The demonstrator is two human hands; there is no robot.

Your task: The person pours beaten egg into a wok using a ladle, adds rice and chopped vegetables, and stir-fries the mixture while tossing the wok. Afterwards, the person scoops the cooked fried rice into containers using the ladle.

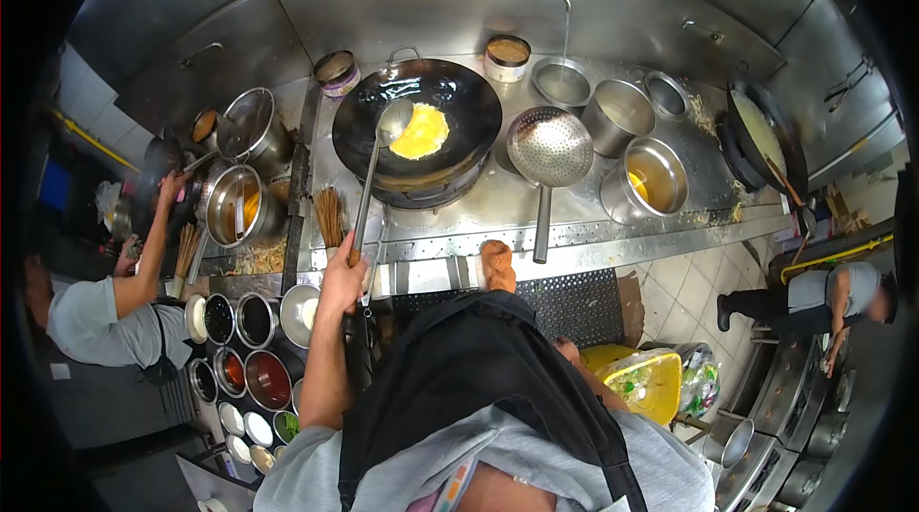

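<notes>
The left hand (pixel 344 284) (bare) grips a ladle (pixel 393 122).

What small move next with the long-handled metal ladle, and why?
Probably nudge the round yellow egg-like layer gently rightward with the ladle to see whether it slides: the ladle's bowl overlaps the layer's left edge, the left hand grips the handle, and the round black wok has room to the right.

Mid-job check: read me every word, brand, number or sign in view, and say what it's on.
No text is readable.
Purple-and-white can left of the wok: label too small and blurred.
Pale can right of the wok: same.
Coloured strip at the collar: no legible characters.
</notes>
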